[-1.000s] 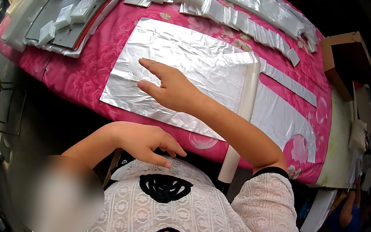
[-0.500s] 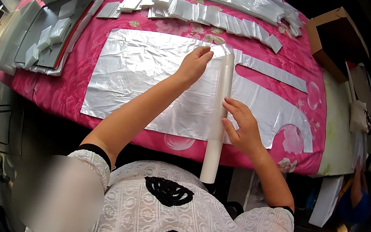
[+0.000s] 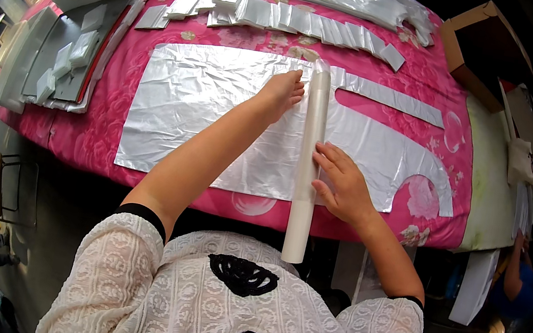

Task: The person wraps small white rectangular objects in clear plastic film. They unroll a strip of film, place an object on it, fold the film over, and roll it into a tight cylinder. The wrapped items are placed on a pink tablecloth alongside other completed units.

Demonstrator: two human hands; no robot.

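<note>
Seemingly aligning the roll (image 3: 314, 129) across the sheet (image 3: 186, 106) beneath it, we had our right hand (image 3: 345, 186) spread at the roll's right side, our left hand (image 3: 282, 94) curled, contents unclear, left of its far end, and likely needed even two-handed guidance next.

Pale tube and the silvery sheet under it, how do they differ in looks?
The tube is narrow and rounded; the sheet is broad, flat and creased. The tube's sides run straight; the sheet's outline curves inward at its right end. The tube juts past the near edge of the pink cloth; the sheet lies within it. Both look pale.
</note>
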